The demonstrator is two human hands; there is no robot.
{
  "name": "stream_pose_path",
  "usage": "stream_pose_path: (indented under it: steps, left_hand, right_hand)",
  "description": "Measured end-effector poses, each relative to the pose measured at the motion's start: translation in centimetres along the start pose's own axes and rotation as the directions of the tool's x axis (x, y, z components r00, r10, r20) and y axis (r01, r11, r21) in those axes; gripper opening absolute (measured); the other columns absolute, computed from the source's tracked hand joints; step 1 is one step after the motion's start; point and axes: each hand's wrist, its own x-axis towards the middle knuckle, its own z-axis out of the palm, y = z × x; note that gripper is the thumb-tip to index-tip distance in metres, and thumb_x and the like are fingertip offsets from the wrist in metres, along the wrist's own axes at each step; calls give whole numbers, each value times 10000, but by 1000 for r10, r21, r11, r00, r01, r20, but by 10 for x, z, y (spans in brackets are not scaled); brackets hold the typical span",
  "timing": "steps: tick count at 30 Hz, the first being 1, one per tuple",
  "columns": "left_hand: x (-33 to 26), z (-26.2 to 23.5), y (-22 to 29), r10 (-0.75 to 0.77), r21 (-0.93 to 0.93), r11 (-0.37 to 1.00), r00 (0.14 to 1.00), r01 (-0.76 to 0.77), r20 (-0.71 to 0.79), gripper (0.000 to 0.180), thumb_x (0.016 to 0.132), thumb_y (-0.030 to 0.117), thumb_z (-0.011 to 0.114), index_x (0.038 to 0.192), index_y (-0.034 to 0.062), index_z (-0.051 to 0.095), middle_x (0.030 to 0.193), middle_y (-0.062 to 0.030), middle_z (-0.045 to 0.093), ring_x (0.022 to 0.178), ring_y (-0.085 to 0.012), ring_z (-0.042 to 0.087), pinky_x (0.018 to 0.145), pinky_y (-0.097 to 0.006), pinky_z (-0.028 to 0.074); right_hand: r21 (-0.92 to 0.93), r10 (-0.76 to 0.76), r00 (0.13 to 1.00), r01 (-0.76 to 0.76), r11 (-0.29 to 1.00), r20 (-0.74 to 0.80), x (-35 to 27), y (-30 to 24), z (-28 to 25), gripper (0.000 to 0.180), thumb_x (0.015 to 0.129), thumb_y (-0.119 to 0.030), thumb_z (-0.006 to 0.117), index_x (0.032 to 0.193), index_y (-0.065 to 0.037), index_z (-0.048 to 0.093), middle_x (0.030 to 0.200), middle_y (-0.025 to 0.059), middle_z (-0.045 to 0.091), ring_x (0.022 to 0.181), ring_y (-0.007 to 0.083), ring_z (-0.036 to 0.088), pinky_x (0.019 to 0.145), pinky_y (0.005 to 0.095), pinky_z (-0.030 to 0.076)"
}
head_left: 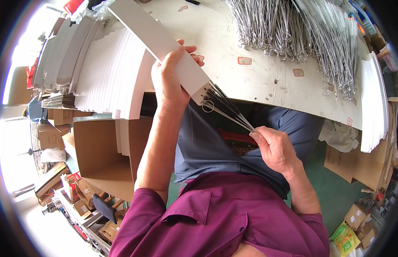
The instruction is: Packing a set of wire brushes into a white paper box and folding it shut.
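My left hand (pixel 169 73) is wrapped round a long, narrow white box (pixel 191 72), tilted with its lower end toward my lap. At that end, several thin wire brushes (pixel 226 104) with black bristles meet the box opening; how far they reach inside I cannot tell. A wire ring (pixel 208 106) shows beside the opening. My right hand (pixel 276 147) pinches the brushes' bare wire stems together at their near end, above my right thigh.
Heaps of wire brushes with looped ends (pixel 271 30) lie on the white table (pixel 224 64), some seemingly in clear sleeves (pixel 336 51). White boxes (pixel 109 73) stand in a row at left, above an open carton (pixel 102 147). More white boxes (pixel 372 105) hang over the right edge.
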Motion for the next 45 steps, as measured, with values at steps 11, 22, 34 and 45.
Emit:
stream_pose_path:
  steps: [11, 22, 34, 45]
  left_hand:
    - [4, -12, -4, 0, -15, 1000, 999, -1, -48, 430, 965, 163, 633, 1314, -65, 527, 1080, -215, 653, 858, -232, 658, 766, -389, 583]
    - [-1, -7, -8, -53, -11, 998, 997, 54, 53, 462, 951, 190, 641, 1295, -100, 541, 1007, -229, 688, 793, -254, 689, 728, -392, 590]
    - [-3, -6, -12, -96, -43, 994, 993, 99, 72, 484, 955, 193, 630, 1304, -124, 523, 991, -236, 683, 767, -265, 672, 706, -398, 574]
    - [-6, -8, -20, -87, -35, 995, 993, 90, 82, 466, 960, 216, 618, 1276, -114, 530, 958, -209, 680, 753, -259, 670, 692, -397, 572]
  right_hand:
    - [-99, -74, 996, 68, 993, -56, 0, 0, -4, 151, 1009, -153, 674, 933, -28, 634, 744, 140, 639, 652, 373, 643, 542, 434, 481]
    - [191, 102, 981, -132, 973, 164, 9, 6, -12, 228, 1037, -183, 659, 931, 19, 668, 716, 209, 620, 563, 346, 537, 545, 391, 438]
    - [236, 120, 967, -173, 956, 225, 12, 17, -11, 255, 1057, -207, 641, 962, 19, 711, 687, 145, 637, 561, 212, 517, 573, 337, 456]
    - [200, 161, 957, -211, 957, 241, 19, 9, -12, 275, 1062, -220, 634, 947, 14, 717, 693, 134, 640, 586, 191, 520, 576, 330, 452]
